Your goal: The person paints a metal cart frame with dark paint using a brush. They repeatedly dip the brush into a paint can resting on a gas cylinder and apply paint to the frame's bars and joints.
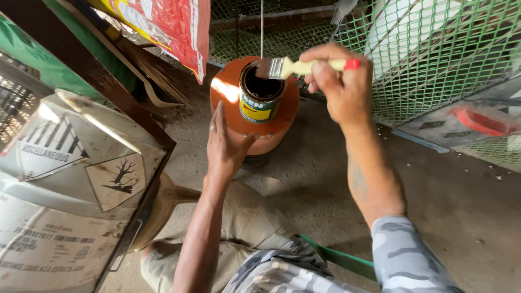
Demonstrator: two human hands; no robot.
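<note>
two hands: right hand (339,87) grips paintbrush (304,67) over open can (260,93); left hand (225,144) flat, empty.

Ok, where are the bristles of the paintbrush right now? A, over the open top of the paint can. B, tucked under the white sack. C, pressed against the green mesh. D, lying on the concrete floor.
A: the right hand holds the paintbrush by its pale handle, with its bristles at the rim of the open paint can, which stands on an orange stool. The left hand rests open against the stool.
</note>
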